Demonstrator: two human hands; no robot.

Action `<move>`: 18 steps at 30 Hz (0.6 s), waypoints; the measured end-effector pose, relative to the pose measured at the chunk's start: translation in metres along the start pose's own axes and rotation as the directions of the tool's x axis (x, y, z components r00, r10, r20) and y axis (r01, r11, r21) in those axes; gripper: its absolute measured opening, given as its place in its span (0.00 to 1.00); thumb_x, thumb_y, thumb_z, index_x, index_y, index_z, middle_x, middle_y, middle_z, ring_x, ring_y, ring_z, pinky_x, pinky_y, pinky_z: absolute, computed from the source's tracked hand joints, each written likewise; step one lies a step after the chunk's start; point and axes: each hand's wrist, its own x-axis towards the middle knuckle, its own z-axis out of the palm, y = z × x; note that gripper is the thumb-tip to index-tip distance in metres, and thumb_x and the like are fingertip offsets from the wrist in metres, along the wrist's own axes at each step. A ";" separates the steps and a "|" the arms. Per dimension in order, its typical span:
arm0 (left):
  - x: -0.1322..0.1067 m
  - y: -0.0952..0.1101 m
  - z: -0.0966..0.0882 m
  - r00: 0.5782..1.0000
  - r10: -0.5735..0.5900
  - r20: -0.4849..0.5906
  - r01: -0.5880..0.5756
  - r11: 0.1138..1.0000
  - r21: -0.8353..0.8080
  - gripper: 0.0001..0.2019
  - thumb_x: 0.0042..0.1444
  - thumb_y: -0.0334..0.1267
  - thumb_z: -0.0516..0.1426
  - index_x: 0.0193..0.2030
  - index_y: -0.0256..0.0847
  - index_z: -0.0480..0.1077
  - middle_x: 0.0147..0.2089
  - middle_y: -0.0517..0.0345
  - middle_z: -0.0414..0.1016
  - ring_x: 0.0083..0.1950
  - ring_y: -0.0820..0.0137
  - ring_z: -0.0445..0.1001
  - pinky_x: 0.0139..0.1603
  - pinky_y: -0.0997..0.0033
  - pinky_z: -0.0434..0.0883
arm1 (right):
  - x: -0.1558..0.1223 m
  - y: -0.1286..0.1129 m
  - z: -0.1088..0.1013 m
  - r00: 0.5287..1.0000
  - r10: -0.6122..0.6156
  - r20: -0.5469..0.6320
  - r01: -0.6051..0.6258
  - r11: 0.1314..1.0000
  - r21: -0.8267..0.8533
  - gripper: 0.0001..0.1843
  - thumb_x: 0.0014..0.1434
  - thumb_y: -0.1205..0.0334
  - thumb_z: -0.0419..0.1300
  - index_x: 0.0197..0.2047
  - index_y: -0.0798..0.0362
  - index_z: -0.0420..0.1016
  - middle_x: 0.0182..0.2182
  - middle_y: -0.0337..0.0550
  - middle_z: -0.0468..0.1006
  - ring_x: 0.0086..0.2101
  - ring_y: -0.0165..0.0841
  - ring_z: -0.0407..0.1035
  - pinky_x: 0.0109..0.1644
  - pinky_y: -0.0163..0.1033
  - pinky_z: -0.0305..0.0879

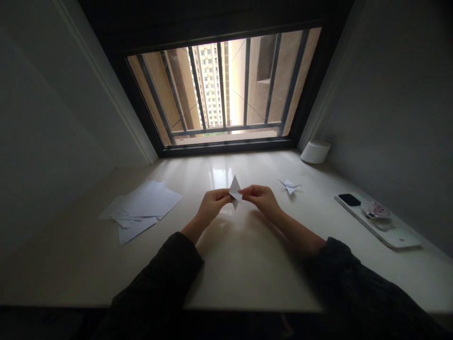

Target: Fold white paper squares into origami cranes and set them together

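A small folded white paper piece is held above the middle of the pale table, its point standing up. My left hand pinches its left side with closed fingers. My right hand pinches its right side, fingers curled. Both hands meet at the paper, a little above the tabletop. Dark sleeves cover both forearms.
A loose pile of white paper sheets lies at the left. A finished folded paper figure sits to the right of my hands. A phone lies at the far right, a white round container by the barred window.
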 end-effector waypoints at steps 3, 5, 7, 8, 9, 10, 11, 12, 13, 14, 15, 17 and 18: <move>0.000 0.000 0.000 1.000 -0.020 0.006 0.020 0.999 -0.027 0.16 0.45 0.40 0.65 0.40 0.36 0.78 0.38 0.51 0.80 0.40 0.63 0.77 0.48 0.60 0.71 | 0.000 -0.001 0.000 1.000 0.022 -0.009 -0.022 1.000 0.008 0.14 0.36 0.56 0.73 0.29 0.51 0.81 0.27 0.43 0.82 0.30 0.38 0.76 0.42 0.45 0.71; 0.001 -0.002 0.000 0.999 -0.033 0.019 0.034 0.999 -0.041 0.16 0.45 0.40 0.65 0.41 0.36 0.78 0.38 0.51 0.80 0.40 0.64 0.76 0.47 0.61 0.70 | 0.001 -0.001 0.000 0.999 0.037 -0.012 -0.037 0.999 0.009 0.14 0.36 0.56 0.73 0.28 0.51 0.82 0.27 0.43 0.82 0.31 0.39 0.76 0.42 0.45 0.71; 0.002 -0.004 -0.001 0.999 -0.043 0.030 0.044 0.998 -0.044 0.15 0.45 0.40 0.65 0.41 0.36 0.78 0.38 0.52 0.80 0.40 0.65 0.76 0.47 0.62 0.70 | 0.001 -0.001 0.000 0.998 0.054 -0.026 -0.054 0.999 0.010 0.14 0.36 0.57 0.72 0.28 0.52 0.82 0.27 0.44 0.82 0.31 0.38 0.76 0.43 0.45 0.71; 0.002 -0.005 -0.002 0.998 -0.047 0.033 0.049 0.998 -0.042 0.15 0.45 0.40 0.65 0.40 0.36 0.78 0.38 0.52 0.80 0.40 0.65 0.76 0.47 0.63 0.70 | 0.001 -0.001 0.001 0.997 0.064 -0.035 -0.064 0.998 0.013 0.14 0.36 0.57 0.72 0.28 0.52 0.82 0.27 0.44 0.82 0.31 0.38 0.76 0.43 0.45 0.71; 0.003 -0.006 -0.003 0.998 -0.053 0.037 0.054 0.998 -0.040 0.15 0.45 0.40 0.65 0.40 0.36 0.78 0.38 0.52 0.80 0.40 0.66 0.76 0.47 0.63 0.70 | 0.000 -0.001 0.001 0.997 0.073 -0.041 -0.072 0.997 0.019 0.14 0.36 0.57 0.72 0.29 0.52 0.82 0.27 0.44 0.82 0.32 0.38 0.76 0.44 0.45 0.70; 0.003 -0.007 -0.003 0.997 -0.059 0.041 0.061 0.997 -0.039 0.15 0.45 0.41 0.65 0.40 0.36 0.78 0.38 0.52 0.80 0.40 0.66 0.76 0.47 0.64 0.69 | 0.000 -0.001 0.002 0.996 0.078 -0.038 -0.077 0.997 0.029 0.14 0.36 0.57 0.72 0.29 0.52 0.82 0.27 0.44 0.82 0.32 0.38 0.76 0.44 0.45 0.70; 0.003 -0.008 -0.004 0.997 -0.069 0.046 0.071 0.997 -0.039 0.16 0.45 0.41 0.65 0.41 0.36 0.77 0.38 0.52 0.80 0.40 0.66 0.76 0.46 0.64 0.69 | 0.000 -0.001 0.002 0.997 0.079 -0.024 -0.078 0.996 0.040 0.15 0.36 0.57 0.72 0.30 0.52 0.82 0.28 0.44 0.82 0.32 0.38 0.76 0.44 0.45 0.70; 0.003 -0.008 -0.004 0.996 -0.080 0.050 0.082 0.996 -0.040 0.16 0.45 0.42 0.65 0.41 0.36 0.77 0.38 0.51 0.80 0.40 0.65 0.76 0.46 0.64 0.69 | 0.000 -0.002 0.003 0.997 0.073 0.002 -0.073 0.996 0.051 0.15 0.37 0.57 0.72 0.31 0.52 0.82 0.29 0.44 0.82 0.33 0.38 0.76 0.44 0.45 0.70; 0.003 -0.007 -0.004 0.994 -0.091 0.054 0.093 0.995 -0.042 0.17 0.45 0.43 0.65 0.41 0.36 0.77 0.38 0.51 0.80 0.40 0.65 0.76 0.46 0.64 0.69 | -0.001 -0.002 0.003 0.997 0.060 0.038 -0.062 0.996 0.059 0.16 0.37 0.57 0.72 0.32 0.51 0.82 0.30 0.44 0.83 0.34 0.38 0.76 0.45 0.45 0.70; 0.003 -0.007 -0.004 0.993 -0.101 0.058 0.103 0.994 -0.045 0.17 0.46 0.43 0.64 0.41 0.36 0.77 0.37 0.51 0.80 0.40 0.65 0.76 0.47 0.63 0.69 | -0.001 -0.003 0.003 0.996 0.041 0.079 -0.045 0.997 0.060 0.16 0.39 0.57 0.72 0.34 0.50 0.82 0.31 0.44 0.82 0.34 0.37 0.75 0.45 0.44 0.70; 0.003 -0.005 -0.004 0.992 -0.107 0.062 0.110 0.993 -0.048 0.17 0.45 0.43 0.64 0.41 0.36 0.77 0.37 0.51 0.80 0.40 0.64 0.76 0.47 0.63 0.69 | -0.001 -0.003 0.003 0.993 0.016 0.118 -0.022 0.998 0.054 0.15 0.40 0.57 0.71 0.35 0.50 0.82 0.32 0.43 0.82 0.35 0.37 0.75 0.44 0.43 0.70; 0.002 -0.003 -0.003 0.992 -0.106 0.069 0.110 0.993 -0.053 0.18 0.44 0.43 0.65 0.41 0.36 0.77 0.36 0.51 0.80 0.40 0.64 0.76 0.47 0.62 0.69 | -0.002 -0.005 0.003 0.984 -0.037 0.175 0.033 0.999 0.024 0.14 0.42 0.56 0.70 0.35 0.49 0.82 0.33 0.43 0.82 0.35 0.36 0.74 0.42 0.41 0.69; 0.002 -0.002 -0.003 0.992 -0.100 0.075 0.104 0.993 -0.054 0.18 0.44 0.42 0.65 0.41 0.36 0.78 0.36 0.51 0.80 0.40 0.63 0.76 0.48 0.62 0.69 | -0.002 -0.006 0.003 0.980 -0.057 0.192 0.057 0.998 0.006 0.13 0.43 0.56 0.69 0.35 0.49 0.82 0.34 0.43 0.81 0.36 0.36 0.74 0.41 0.41 0.69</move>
